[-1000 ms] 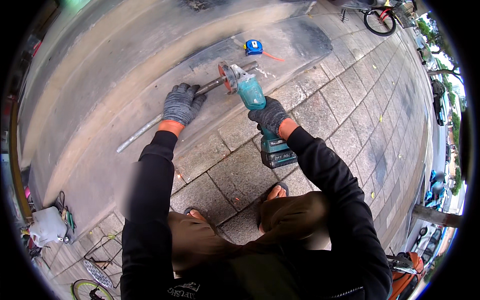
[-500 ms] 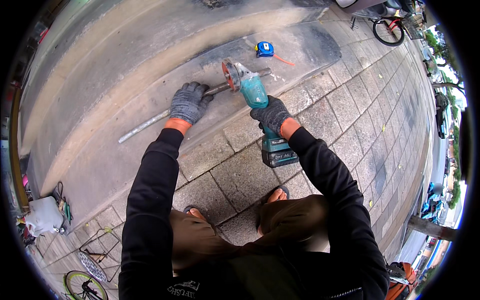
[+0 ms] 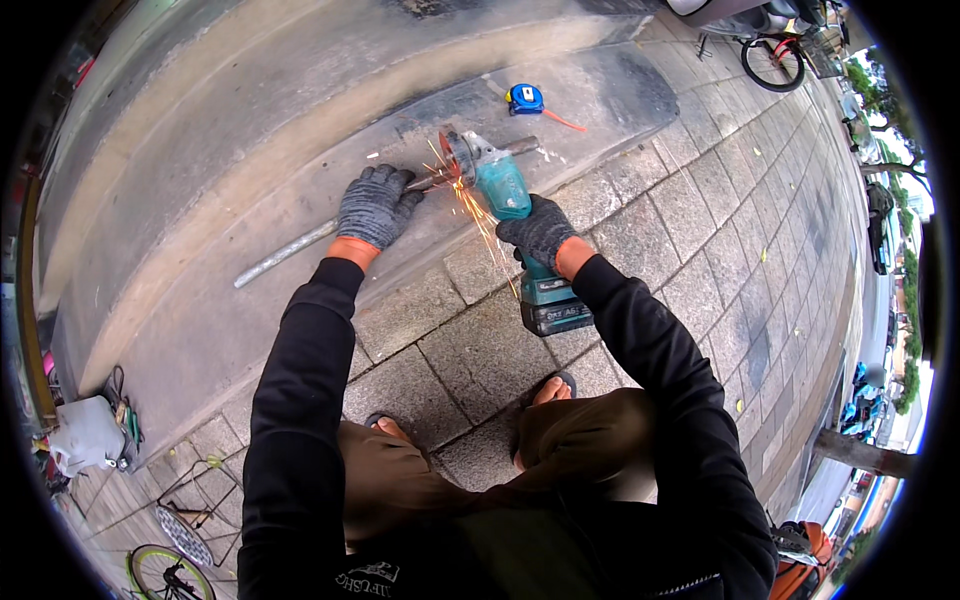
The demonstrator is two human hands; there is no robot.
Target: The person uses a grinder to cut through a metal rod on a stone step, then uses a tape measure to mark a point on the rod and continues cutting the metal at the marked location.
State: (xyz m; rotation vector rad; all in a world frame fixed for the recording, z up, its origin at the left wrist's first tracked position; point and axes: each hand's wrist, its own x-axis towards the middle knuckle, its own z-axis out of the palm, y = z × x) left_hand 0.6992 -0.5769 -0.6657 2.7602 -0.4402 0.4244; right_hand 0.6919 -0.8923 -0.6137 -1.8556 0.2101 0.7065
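Note:
A teal cordless angle grinder (image 3: 503, 187) is gripped in my gloved right hand (image 3: 540, 233), its black battery (image 3: 557, 317) hanging toward me. The reddish cutting disc (image 3: 449, 150) meets a long grey metal pipe (image 3: 287, 252) lying across the stone step. Orange sparks (image 3: 471, 203) spray from the contact, mostly down toward the pavement. Left of the disc, my gloved left hand (image 3: 376, 207) is closed over the pipe and presses it to the step. The pipe's far end shows beyond the grinder head. A blue tape measure (image 3: 525, 98) lies behind the grinder, its orange tongue or strap trailing right.
Curved stone steps (image 3: 200, 190) rise at the far left. Paving slabs (image 3: 640, 240) stretch right, under my sandalled feet. A whitish container (image 3: 88, 436) with tools beside it stands at the left. Bicycle wheels show at the lower left (image 3: 170, 575) and upper right (image 3: 773, 64).
Sparks now fly where the disc meets the pipe; half a second ago there were none. Both hands and the grinder stay nearly in place.

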